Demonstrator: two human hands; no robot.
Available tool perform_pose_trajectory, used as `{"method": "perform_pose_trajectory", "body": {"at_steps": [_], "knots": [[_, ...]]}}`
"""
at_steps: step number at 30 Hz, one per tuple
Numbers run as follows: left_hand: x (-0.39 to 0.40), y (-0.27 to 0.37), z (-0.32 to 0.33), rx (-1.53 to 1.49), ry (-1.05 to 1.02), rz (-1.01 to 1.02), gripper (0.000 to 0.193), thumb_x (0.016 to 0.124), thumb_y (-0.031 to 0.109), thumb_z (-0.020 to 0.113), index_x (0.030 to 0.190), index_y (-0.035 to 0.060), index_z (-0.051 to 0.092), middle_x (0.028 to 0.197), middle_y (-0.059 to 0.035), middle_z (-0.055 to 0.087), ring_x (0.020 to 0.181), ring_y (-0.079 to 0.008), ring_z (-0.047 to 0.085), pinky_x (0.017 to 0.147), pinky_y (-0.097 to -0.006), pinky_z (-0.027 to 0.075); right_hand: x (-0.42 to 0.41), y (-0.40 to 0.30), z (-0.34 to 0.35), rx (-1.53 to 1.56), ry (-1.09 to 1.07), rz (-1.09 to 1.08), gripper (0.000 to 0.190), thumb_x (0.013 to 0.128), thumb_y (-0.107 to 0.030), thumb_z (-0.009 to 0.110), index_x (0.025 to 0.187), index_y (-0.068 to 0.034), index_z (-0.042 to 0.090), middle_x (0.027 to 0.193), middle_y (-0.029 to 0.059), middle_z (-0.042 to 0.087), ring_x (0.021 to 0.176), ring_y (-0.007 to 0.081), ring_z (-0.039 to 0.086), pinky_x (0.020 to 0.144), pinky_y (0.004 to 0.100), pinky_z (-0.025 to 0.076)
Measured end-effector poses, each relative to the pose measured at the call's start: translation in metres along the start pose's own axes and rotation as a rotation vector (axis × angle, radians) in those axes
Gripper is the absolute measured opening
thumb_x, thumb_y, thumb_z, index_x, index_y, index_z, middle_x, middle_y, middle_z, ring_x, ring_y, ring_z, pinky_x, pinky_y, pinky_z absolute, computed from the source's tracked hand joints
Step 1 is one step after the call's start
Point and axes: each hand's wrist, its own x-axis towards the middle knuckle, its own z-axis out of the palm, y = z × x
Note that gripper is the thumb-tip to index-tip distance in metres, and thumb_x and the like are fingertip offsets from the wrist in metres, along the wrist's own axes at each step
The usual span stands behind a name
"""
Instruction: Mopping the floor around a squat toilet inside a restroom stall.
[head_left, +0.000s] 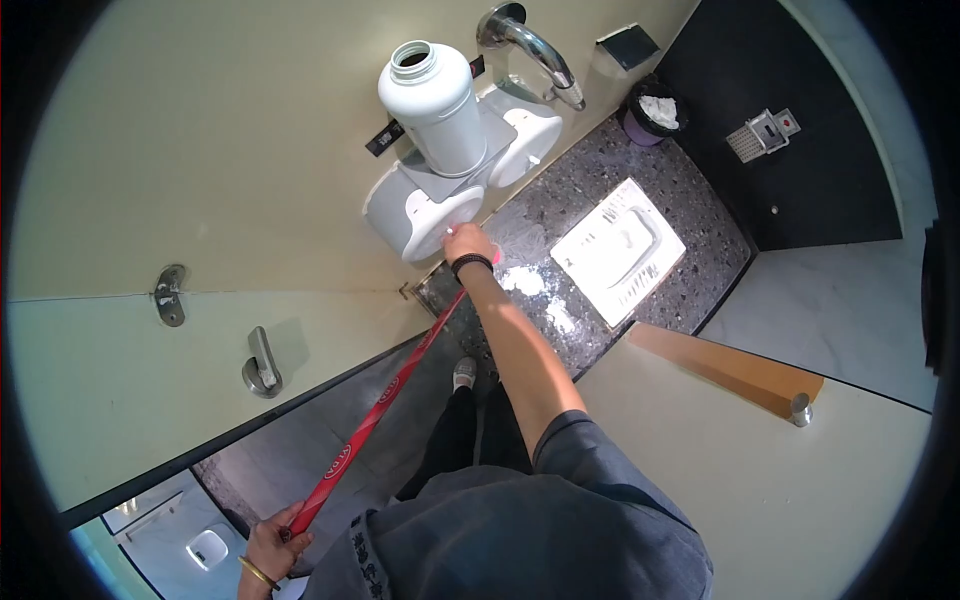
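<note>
My left hand (271, 541), with a gold bangle at its wrist, grips the lower end of a long red pole (375, 412). The pole slants up towards my right hand and bears white writing. My right hand (468, 241), with dark bands at the wrist, is at the front of the left one of two white paper dispensers (390, 210); something pink shows beside it. Whether its fingers hold something is hidden. On the dispensers stands a wide white plastic bottle (442, 112) without a cap.
A white squat toilet (619, 251) lies in the speckled floor. Behind it stands a lined waste bin (651, 112). A chrome grab bar (536, 49) juts from the wall. The stall door (750, 442) is at the right, and a partition with a metal handle (262, 367) at the left.
</note>
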Motion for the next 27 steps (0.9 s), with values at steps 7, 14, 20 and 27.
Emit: {"method": "perform_pose_trajectory", "body": {"at_steps": [7, 14, 20, 27], "knots": [[-0.001, -0.006, 0.003, 0.009, -0.004, -0.009, 0.045, 0.064, 0.002, 0.062, 0.107, 0.0039, 0.051, 0.057, -0.0047, 0.051, 0.044, -0.0075, 0.048, 0.045, -0.0214, 0.039, -0.006, -0.002, -0.005, -0.130, 0.041, -0.073, 0.020, 0.073, -0.029, 0.050, 0.083, -0.015, 0.060, 0.088, 0.0075, 0.058, 0.087, 0.0226, 0.054, 0.083, 0.0438, 0.032], [-0.005, -0.007, 0.006, 0.090, 0.019, -0.010, 0.050, 0.061, 0.004, 0.063, 0.109, 0.0055, 0.049, 0.054, -0.0093, 0.052, 0.045, -0.0151, 0.053, 0.047, -0.0253, 0.042, -0.061, 0.049, 0.050, 0.099, -0.032, 0.166, 0.059, 0.069, -0.043, 0.054, 0.111, -0.002, 0.042, 0.109, 0.0206, 0.046, 0.099, 0.0322, 0.046, 0.082, 0.0435, 0.034], [-0.026, 0.009, 0.029, 0.633, 0.187, 0.212, 0.053, 0.060, 0.004, 0.058, 0.111, 0.0072, 0.047, 0.058, -0.0168, 0.054, 0.053, -0.0299, 0.056, 0.052, -0.0337, 0.045, -0.195, 0.038, 0.171, 1.239, -0.551, 0.875, 0.054, 0.079, -0.029, 0.050, 0.117, -0.009, 0.018, 0.083, 0.0153, 0.047, 0.057, 0.0244, 0.052, 0.046, 0.0405, 0.045], [0.025, 0.019, 0.044, 0.701, 0.082, 0.362, 0.054, 0.061, 0.004, 0.055, 0.114, 0.0098, 0.042, 0.060, -0.0200, 0.054, 0.053, -0.0349, 0.054, 0.054, -0.0400, 0.046, -0.146, 0.077, 0.144, 1.600, -0.430, 0.924, 0.014, 0.082, -0.013, 0.041, 0.089, -0.010, 0.029, 0.056, 0.0054, 0.037, 0.038, 0.0180, 0.041, 0.034, 0.0359, 0.041]]}}
